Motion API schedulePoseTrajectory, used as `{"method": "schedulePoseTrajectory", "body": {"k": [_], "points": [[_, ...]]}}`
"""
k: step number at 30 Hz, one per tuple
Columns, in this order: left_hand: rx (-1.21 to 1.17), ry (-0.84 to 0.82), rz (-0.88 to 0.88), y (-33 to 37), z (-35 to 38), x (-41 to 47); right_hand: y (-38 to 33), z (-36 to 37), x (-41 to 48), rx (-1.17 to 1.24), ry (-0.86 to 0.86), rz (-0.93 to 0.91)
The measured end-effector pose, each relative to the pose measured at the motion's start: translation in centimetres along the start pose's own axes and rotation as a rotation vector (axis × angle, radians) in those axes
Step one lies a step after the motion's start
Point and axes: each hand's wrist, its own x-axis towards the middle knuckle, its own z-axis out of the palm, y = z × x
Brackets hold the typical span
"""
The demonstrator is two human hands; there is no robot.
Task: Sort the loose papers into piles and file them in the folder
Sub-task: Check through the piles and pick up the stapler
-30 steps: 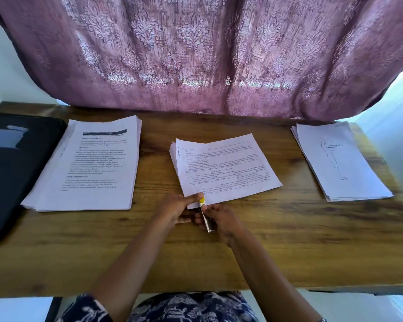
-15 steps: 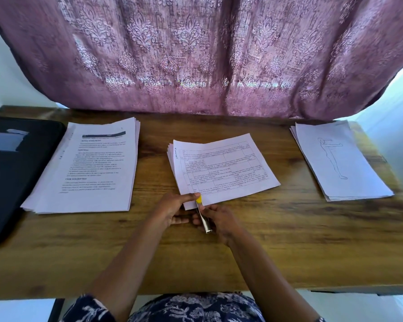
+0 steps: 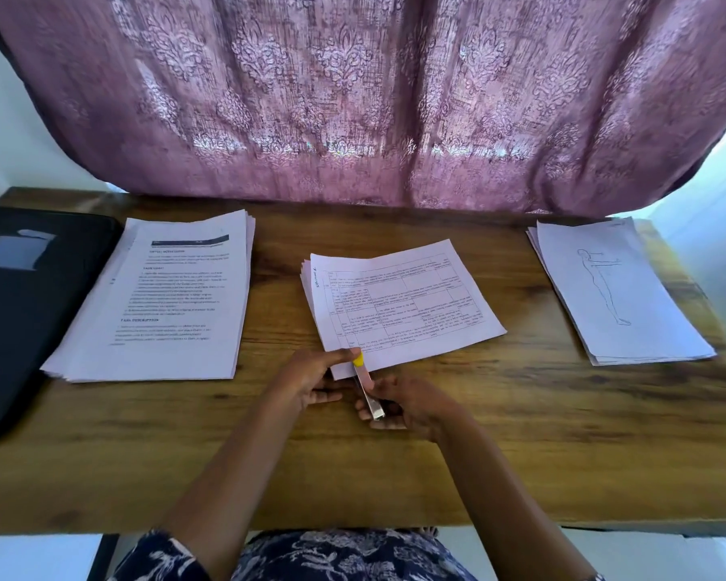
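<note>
- Purple curtain [image 3: 353,98] hangs behind the wooden table [image 3: 520,434].
- Middle pile [image 3: 407,304] lies just past the fingers [image 3: 344,355]. The left hand [image 3: 311,379] pinches its near corner, and the right hand [image 3: 411,404] grips a metal tool [image 3: 367,392] there.
- If the pinch slips, I think the sheets could fan out and get fastened crooked.
- Its long side runs from the fingers off to the right, tilting away.

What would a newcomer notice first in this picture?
A purple curtain fills the back. On the wooden table lie the left pile, the middle pile and the right pile of papers, with a black folder at far left. At the middle pile's near corner the left hand pinches the sheets and the right hand holds a yellow-tipped metal tool.
</note>
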Motion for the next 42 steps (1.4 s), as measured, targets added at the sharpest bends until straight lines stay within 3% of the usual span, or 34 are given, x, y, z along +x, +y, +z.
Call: {"method": "schedulePoseTrajectory", "body": {"k": [16, 26, 42], "points": [[0.014, 0.044, -0.002, 0.3, 0.4, 0.0, -1.3, -2.3, 0.2, -0.169, -0.203, 0.100], [-0.006, 0.097, 0.066, -0.5, 0.8, 0.2, -0.3, -1.7, 0.2, -0.218, -0.216, 0.020], [-0.054, 0.003, -0.062, 1.0, -0.1, 0.1, -0.8, -2.1, -0.2, -0.140, -0.157, 0.054]]}}
